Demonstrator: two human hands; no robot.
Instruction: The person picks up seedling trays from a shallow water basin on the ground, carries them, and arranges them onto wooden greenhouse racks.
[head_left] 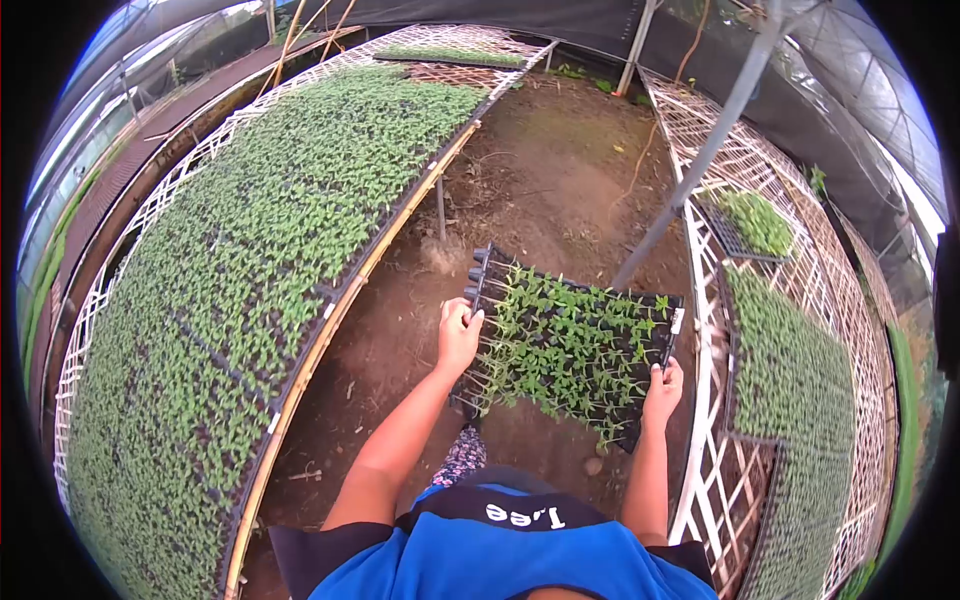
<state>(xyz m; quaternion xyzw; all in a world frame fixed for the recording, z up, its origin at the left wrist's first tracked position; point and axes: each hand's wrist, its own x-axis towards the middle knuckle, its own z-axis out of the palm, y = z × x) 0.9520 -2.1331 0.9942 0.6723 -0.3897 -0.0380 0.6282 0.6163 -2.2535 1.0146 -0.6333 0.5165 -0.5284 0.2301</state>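
A black seedling tray full of small green seedlings hangs in front of me above the dirt path, tilted so that the plants lean toward me. My left hand is closed round its left edge, thumb on top. At the right edge, my right hand grips the same tray with the thumb up. A small white label sits near the tray's upper right corner. The fingers beneath the tray are hidden.
A long bench on the left carries many seedling trays. Right of me, a white lattice bench holds more trays and a smaller tray. A slanted metal pole stands beside the bare soil path.
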